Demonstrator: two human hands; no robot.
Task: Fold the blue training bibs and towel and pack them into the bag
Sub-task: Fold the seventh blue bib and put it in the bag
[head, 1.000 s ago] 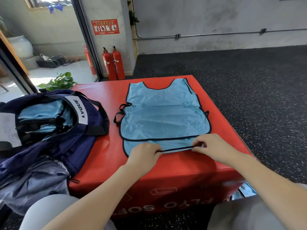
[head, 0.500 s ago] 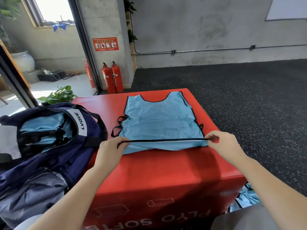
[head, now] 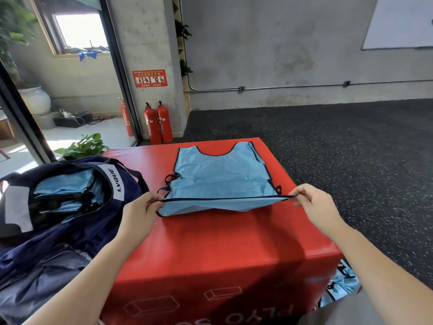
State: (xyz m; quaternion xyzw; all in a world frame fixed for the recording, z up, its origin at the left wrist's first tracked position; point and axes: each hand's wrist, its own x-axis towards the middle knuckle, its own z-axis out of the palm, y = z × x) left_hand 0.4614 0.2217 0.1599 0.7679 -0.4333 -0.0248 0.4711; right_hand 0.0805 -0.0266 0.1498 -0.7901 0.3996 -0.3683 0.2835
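Observation:
A light blue training bib with black trim lies on the red plyo box, neck hole at the far end. My left hand pinches the near left corner of its hem and my right hand pinches the near right corner. The hem is lifted off the box and stretched taut between them. An open navy bag sits to the left, with folded blue bibs inside it.
More blue bibs lie on the floor by the box's right front corner. Red fire extinguishers stand against the pillar behind. A potted plant is behind the bag. Dark rubber flooring spreads to the right.
Both hands have moved apart from the middle of the hem to its corners and lifted it, carrying the near edge away from me. The camera has tilted upward.

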